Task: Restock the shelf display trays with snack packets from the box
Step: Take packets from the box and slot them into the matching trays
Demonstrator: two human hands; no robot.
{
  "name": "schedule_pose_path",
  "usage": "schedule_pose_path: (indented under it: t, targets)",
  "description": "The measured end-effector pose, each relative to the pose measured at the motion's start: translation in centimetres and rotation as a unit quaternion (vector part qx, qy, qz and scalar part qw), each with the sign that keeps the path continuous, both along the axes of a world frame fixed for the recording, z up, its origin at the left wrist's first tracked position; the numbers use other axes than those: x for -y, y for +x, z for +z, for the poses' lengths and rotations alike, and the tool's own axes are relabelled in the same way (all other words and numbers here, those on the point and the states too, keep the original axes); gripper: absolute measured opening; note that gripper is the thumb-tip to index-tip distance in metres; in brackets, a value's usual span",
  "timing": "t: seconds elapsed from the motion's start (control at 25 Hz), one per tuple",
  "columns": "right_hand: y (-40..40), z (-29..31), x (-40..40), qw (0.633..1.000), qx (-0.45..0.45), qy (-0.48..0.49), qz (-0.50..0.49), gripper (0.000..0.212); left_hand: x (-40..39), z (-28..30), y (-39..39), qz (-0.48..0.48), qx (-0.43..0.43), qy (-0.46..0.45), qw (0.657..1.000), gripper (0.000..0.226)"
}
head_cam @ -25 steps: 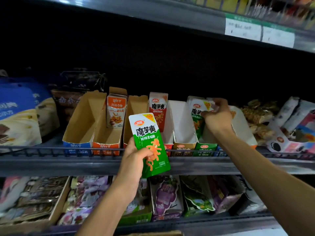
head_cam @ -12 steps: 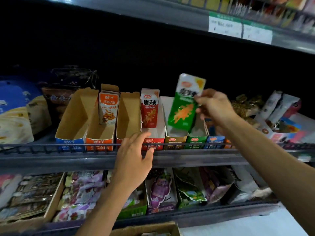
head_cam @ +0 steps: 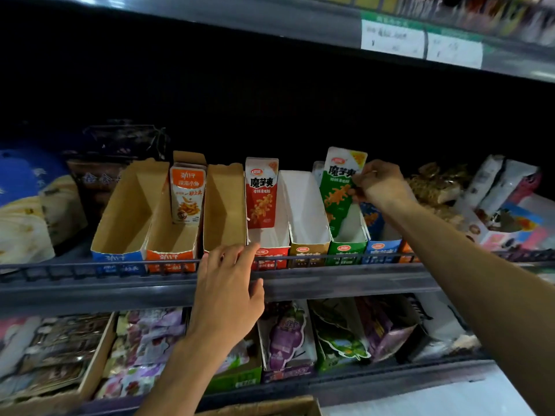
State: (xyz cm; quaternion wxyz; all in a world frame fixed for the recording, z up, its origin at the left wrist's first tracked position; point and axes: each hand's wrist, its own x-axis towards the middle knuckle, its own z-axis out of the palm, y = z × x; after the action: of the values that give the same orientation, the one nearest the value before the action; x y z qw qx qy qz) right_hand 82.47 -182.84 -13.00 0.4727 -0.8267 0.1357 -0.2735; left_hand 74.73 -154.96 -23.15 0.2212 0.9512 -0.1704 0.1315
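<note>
Shelf restock, head view. Since half a second ago my right hand [head_cam: 380, 183] has lowered the green packet [head_cam: 338, 190] from above the row into the green display tray [head_cam: 348, 246], fingers pinching its right edge. My left hand [head_cam: 229, 288] has stayed at the shelf rail [head_cam: 90, 265], fingers loose, holding nothing. A red packet [head_cam: 261, 193] stands in the red tray [head_cam: 271, 250].
</note>
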Motion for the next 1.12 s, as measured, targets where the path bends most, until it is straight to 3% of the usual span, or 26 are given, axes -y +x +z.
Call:
schedule_pose_path:
  t: [0.16,0.32,0.48,0.6,0.72,0.88,1.0,1.12]
  targets:
    - [1.4,-2.1,0.8,0.998,-0.028,-0.034,-0.055,0.034,-0.2,0.1,0.0,-0.007,0.004,-0.023,1.0,0.062]
    - [0.7,-1.3,-1.0,0.993,-0.03,-0.09,-0.068,0.022,-0.1,-0.1,0.1,-0.009,0.012,-0.026,1.0,0.063]
    - [0.0,-1.7,-2.4,0.998,0.012,-0.058,-0.028,0.055,-0.3,-0.2,0.1,-0.018,0.013,-0.023,0.999,0.065]
    - [-1.2,-2.5,-2.6,0.998,0.035,-0.036,0.027,0.061,-0.6,-0.3,0.0,-0.028,0.018,-0.018,0.999,0.067]
    - [-3.4,-3.8,-3.3,0.989,0.002,-0.146,0.033,0.069,-0.9,-0.2,-0.1,-0.036,0.016,-0.019,0.999,0.071]
    - [-8.1,-6.2,-5.0,0.942,-0.061,-0.33,0.006,0.088,-2.1,-0.3,-1.4,-0.025,0.006,-0.044,0.999,0.083]
    - [-13.4,-9.0,-7.3,0.935,-0.079,-0.347,0.016,0.093,-4.3,-1.3,-3.6,0.008,0.002,-0.068,0.998,0.088]
    - [-18.3,-13.7,-10.2,0.946,-0.114,-0.301,0.034,0.094,-6.3,-3.4,-6.6,0.033,-0.055,-0.074,0.995,0.088]
